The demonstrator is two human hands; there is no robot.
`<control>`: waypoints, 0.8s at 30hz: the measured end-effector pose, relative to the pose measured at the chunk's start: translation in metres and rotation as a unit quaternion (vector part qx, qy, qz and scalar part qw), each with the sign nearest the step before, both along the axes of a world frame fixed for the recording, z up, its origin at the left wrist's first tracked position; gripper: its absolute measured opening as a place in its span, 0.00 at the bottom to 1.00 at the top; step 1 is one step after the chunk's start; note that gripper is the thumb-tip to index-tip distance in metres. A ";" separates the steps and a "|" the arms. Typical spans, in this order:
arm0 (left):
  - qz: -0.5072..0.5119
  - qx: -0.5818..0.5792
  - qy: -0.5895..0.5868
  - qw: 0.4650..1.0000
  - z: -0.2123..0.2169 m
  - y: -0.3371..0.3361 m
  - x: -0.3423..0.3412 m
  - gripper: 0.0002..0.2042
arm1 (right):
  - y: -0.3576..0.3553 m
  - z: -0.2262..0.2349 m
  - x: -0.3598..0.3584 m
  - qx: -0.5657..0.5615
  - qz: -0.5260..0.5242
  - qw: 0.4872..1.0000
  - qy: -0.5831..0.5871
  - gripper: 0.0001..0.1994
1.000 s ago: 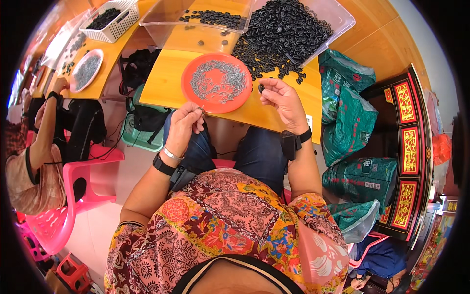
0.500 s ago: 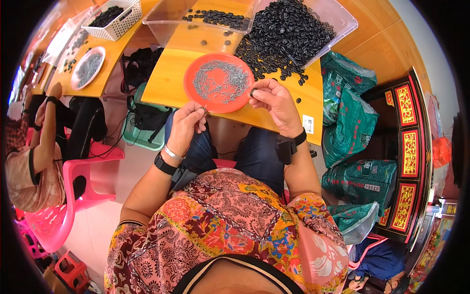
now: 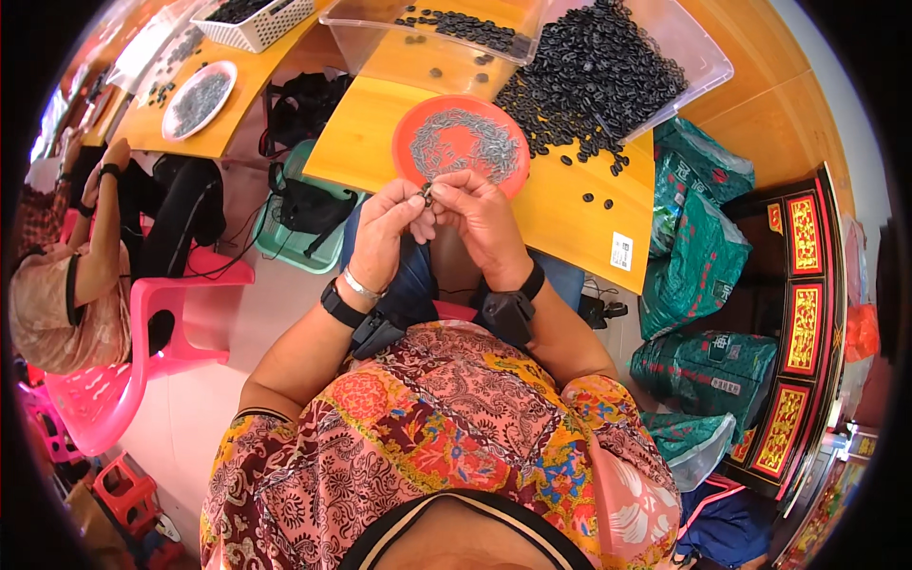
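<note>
My left hand [image 3: 385,228] and my right hand [image 3: 483,226] meet just in front of the table edge, fingertips together. Between them is a small black ring-like piece [image 3: 426,196], mostly covered by the fingers, and both hands are closed on it. Right behind the hands lies a round red plate [image 3: 407,142] with many thin grey metal pins [image 3: 486,149] spread over it. A large heap of small black oval rings [image 3: 594,71] spills from a clear plastic tub [image 3: 698,85] onto the yellow table [image 3: 356,128]. Two loose black rings [image 3: 598,201] lie to the right of the plate.
Another clear tub [image 3: 380,47] stands behind the plate. Green woven bags [image 3: 703,256] crowd the right side beside a dark cabinet with red-and-gold panels [image 3: 803,323]. At left, a person [image 3: 71,294] sits on a pink chair [image 3: 142,323] by another table.
My right hand has moved left with the black ring to meet my left hand. Earlier the hands were apart, with a thin pin showing at my left fingertips. The view has shifted slightly.
</note>
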State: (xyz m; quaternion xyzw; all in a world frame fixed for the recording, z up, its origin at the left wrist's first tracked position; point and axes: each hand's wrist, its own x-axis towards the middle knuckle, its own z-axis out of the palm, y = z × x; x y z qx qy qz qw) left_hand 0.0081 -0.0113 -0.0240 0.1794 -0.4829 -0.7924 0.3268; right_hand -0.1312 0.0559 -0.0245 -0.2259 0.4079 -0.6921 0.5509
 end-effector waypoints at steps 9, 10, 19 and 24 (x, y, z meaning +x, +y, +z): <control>-0.004 0.074 0.034 0.997 -0.002 -0.006 0.003 0.07 | 0.004 0.008 0.001 0.019 -0.019 0.997 0.068 0.05; -0.003 0.068 0.031 0.997 -0.001 -0.006 0.002 0.07 | 0.004 0.008 0.001 0.021 -0.020 0.996 0.081 0.05; 0.008 0.078 -0.018 0.997 -0.004 -0.008 0.002 0.06 | 0.004 0.022 -0.003 0.040 -0.064 0.991 0.109 0.06; -0.003 0.059 -0.068 0.996 -0.007 -0.005 0.000 0.06 | 0.003 0.025 -0.006 0.023 -0.064 0.988 0.139 0.07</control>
